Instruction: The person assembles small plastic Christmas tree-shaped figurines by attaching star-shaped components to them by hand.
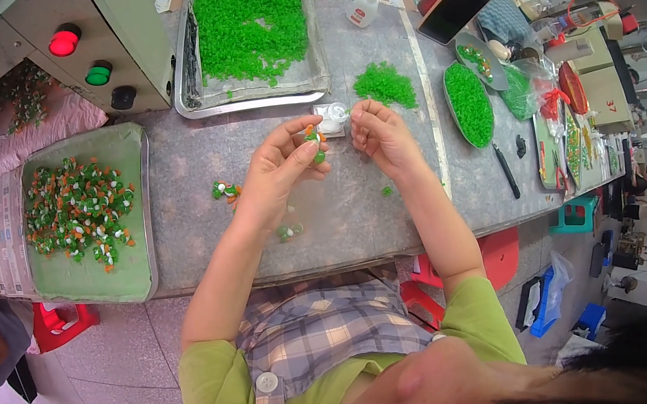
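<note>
My left hand (284, 166) is raised over the table, its fingers closed round a small green, white and orange figurine (317, 155). To its right, my right hand (383, 137) is pinched at the fingertips. Something tiny and greenish seems to be between them, too small to name. Just beyond the hands stands a small clear and white container (332, 120). A loose heap of little green pieces (384, 85) lies past my right hand. A few more figurines (226, 190) rest on the table beside my left forearm.
A metal tray (249, 105) of green pieces stands at the back. On the left, a green tray (143, 230) holds many figurines, beside a machine (132, 38) with buttons. To the right are an oval dish of green pieces (468, 105), a black-handled tool (507, 171) and a phone (455, 9).
</note>
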`<state>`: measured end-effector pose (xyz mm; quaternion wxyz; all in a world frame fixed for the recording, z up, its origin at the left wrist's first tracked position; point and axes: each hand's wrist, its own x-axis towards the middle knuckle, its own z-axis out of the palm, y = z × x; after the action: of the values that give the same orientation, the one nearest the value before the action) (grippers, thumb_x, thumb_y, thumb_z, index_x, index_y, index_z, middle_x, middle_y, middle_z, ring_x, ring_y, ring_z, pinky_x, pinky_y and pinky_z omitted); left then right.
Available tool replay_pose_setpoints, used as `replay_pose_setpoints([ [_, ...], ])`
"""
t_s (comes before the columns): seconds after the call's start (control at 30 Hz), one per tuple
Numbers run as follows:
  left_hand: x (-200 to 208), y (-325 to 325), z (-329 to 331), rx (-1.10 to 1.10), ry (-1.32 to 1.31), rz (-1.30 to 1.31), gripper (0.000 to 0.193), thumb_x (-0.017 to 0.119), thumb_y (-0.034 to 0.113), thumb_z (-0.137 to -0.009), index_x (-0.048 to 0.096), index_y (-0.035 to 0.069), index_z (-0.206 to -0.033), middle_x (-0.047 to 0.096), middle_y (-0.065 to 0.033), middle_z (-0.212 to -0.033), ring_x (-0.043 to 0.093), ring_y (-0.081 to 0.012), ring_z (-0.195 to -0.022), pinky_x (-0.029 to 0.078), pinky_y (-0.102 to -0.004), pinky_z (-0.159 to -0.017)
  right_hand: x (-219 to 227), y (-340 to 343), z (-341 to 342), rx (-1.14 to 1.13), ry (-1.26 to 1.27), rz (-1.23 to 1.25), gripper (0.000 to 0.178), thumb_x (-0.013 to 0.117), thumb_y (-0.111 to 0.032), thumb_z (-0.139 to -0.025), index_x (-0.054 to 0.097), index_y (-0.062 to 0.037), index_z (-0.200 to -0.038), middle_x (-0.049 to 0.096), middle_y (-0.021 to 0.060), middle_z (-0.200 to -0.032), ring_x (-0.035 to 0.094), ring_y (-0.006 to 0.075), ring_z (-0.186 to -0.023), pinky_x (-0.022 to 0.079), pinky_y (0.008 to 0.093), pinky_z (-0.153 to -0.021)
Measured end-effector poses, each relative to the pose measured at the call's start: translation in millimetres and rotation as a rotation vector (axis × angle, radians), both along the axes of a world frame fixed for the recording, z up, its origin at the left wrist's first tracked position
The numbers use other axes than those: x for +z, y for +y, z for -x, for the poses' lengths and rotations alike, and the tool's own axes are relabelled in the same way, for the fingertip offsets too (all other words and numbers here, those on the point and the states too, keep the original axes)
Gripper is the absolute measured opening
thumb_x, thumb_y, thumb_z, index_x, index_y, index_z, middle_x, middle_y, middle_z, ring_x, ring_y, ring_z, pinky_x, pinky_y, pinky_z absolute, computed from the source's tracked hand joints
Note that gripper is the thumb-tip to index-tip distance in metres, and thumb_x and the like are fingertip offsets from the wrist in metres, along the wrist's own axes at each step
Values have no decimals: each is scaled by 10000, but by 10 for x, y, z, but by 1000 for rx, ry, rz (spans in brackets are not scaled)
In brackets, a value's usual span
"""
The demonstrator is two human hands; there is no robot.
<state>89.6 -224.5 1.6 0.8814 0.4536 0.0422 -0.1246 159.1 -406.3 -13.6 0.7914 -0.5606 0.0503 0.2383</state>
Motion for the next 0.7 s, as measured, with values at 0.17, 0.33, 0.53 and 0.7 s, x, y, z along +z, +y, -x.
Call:
replay_pose_setpoints([
  [0.17,-9,0,5,-12,-2,-10,353,552,140,-838,467,60,-1172,559,-49,-888,562,-105,-732,470,-224,-652,-7,-18,-2,-12,11,-24,66,576,-128,-806,525,-94,-784,473,-51,-614,437,36,-535,347,181,-503],
  [0.33,-21,-30,0,-46,-4,23,412,590,119,-807,446,48,-1187,554,-65,-919,565,-117,-748,478,-229,-671,83,-6,60,14,-7,-44,82,580,-127,-808,509,-87,-816,494,-39,-673,449,42,-571,359,185,-529],
  [0.53,48,-33,20,-85,37,46,467,600,10,-756,432,27,-1191,581,-63,-897,587,-130,-810,478,-256,-739,331,30,324,180,-204,6,100,593,-127,-802,532,-63,-848,514,-48,-740,459,26,-681,355,168,-606],
  [0.7,26,-49,6,-104,35,57,484,644,-26,-703,444,28,-1140,585,-57,-894,582,-114,-803,468,-236,-748,381,128,395,171,-237,22,118,615,-127,-787,530,-57,-828,507,-40,-747,403,30,-657,315,170,-581],
])
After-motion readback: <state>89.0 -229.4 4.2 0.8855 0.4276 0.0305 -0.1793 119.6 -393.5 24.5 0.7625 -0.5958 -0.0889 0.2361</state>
